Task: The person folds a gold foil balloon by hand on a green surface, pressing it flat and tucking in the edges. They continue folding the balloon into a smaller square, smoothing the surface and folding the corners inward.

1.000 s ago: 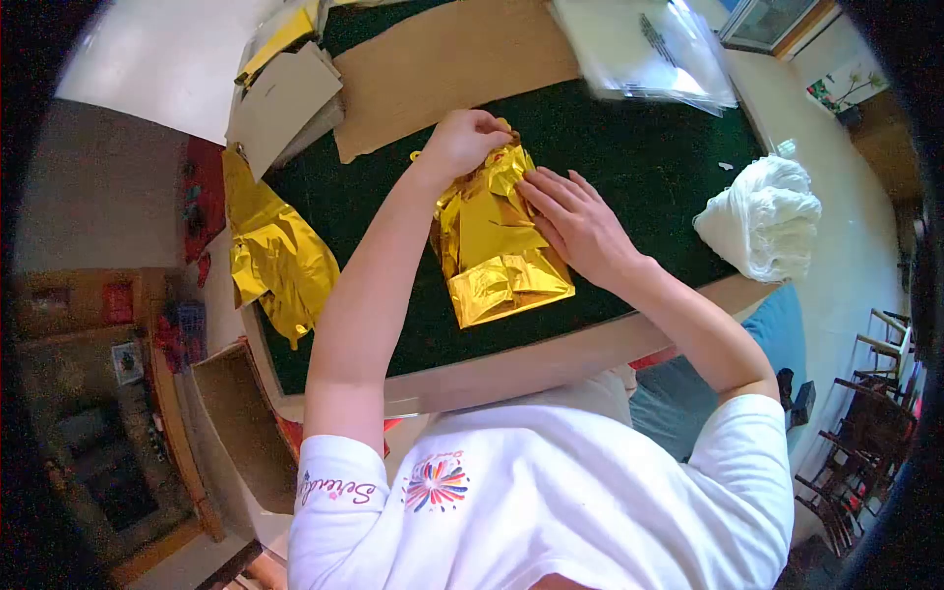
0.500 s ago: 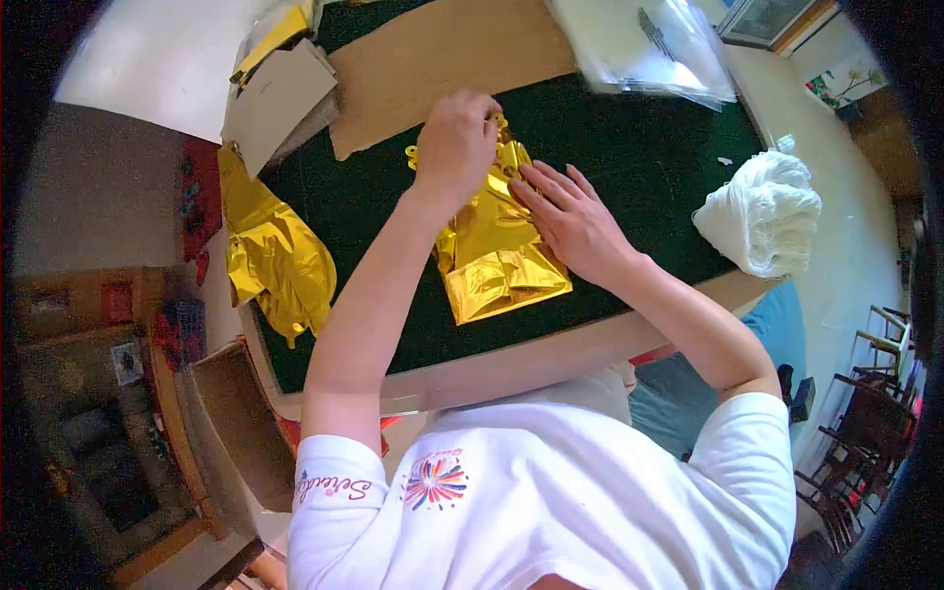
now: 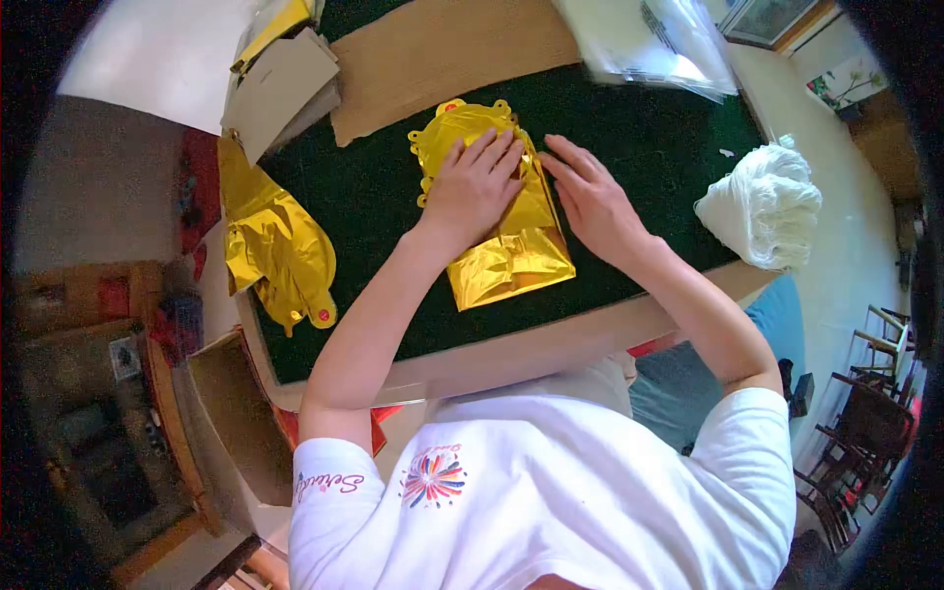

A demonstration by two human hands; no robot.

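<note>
A flat, folded gold foil balloon [image 3: 511, 264] lies on the dark green table top in front of me. Small rounded tabs run along its far and left edges, and a red spot shows at its far end. My left hand [image 3: 474, 187] rests flat across its upper part, fingers stretched out, covering some of the foil. Along the balloon's right edge lies my right hand [image 3: 595, 202], fingers extended, with the fingertips at or just beside the foil. Neither hand grips anything.
More crumpled gold foil [image 3: 280, 251] hangs over the table's left edge. Behind it are grey-white cards [image 3: 285, 93]. A brown cardboard sheet [image 3: 452, 54] and clear plastic bags [image 3: 659, 49] lie at the back. A white string bundle [image 3: 762, 208] sits at right.
My left hand has come down from the balloon's far end, where its fingers were bent, and now lies flat on it. My right hand has shifted slightly right, off the foil's middle.
</note>
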